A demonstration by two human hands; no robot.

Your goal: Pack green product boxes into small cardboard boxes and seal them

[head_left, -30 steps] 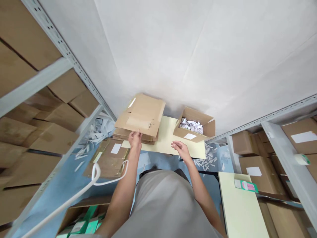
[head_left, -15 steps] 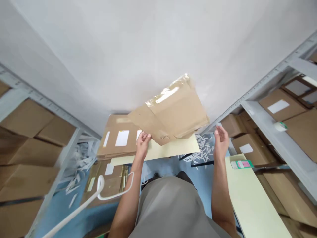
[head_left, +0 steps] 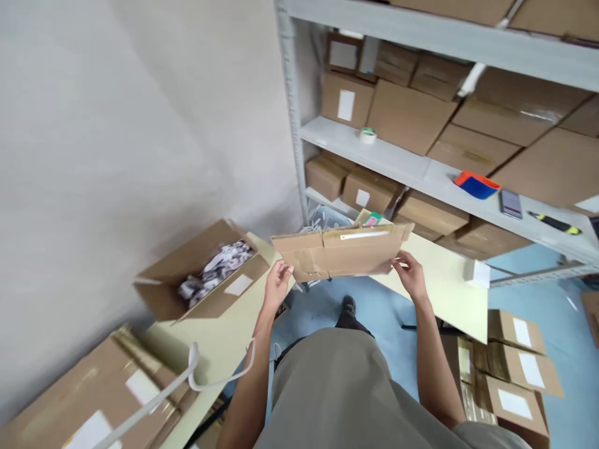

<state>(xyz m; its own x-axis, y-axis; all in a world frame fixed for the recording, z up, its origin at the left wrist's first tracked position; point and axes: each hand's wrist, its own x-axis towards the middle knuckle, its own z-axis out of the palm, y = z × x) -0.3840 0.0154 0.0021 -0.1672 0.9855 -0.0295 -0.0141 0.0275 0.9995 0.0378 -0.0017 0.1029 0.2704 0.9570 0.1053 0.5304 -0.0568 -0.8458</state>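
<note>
A folded-flat cardboard box (head_left: 349, 252) with a strip of tape and a white label along its upper edge is held up in front of me. My left hand (head_left: 277, 284) pinches its left end, the thumb on the near face. At the other end my right hand (head_left: 409, 273) grips the lower right corner between thumb and fingers. Just left of it, an open carton (head_left: 238, 285) stands on a pale yellow table (head_left: 219, 340), with black-and-white items inside.
Cartons fill the grey shelving (head_left: 421, 174) ahead. On a shelf lie a tape roll (head_left: 367, 135), a phone (head_left: 510, 204) and a yellow-black cutter (head_left: 555, 222). Another pale table (head_left: 440, 284) stands at right, boxes (head_left: 510, 399) on the floor beyond. Flattened cartons (head_left: 88, 399) lie lower left.
My view has turned right toward the shelving. The cardboard has come down and levelled out; my right hand, apart from it before, now holds its right end.
</note>
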